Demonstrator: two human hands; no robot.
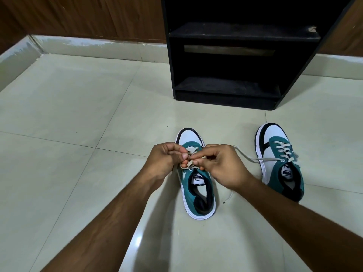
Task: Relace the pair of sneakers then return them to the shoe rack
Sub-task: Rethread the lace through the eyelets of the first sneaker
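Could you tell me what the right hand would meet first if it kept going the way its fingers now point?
Probably the left hand: the right hand points leftward, both pinching the lace.

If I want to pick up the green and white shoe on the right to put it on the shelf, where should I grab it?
Probably at the heel end of the teal and white sneaker on the right, reaching from above: pinch the rim of the open collar, which faces up and towards you. The toe points at the black shoe rack, so it could slide in toe-first. Mind its loose beige lace trailing left.
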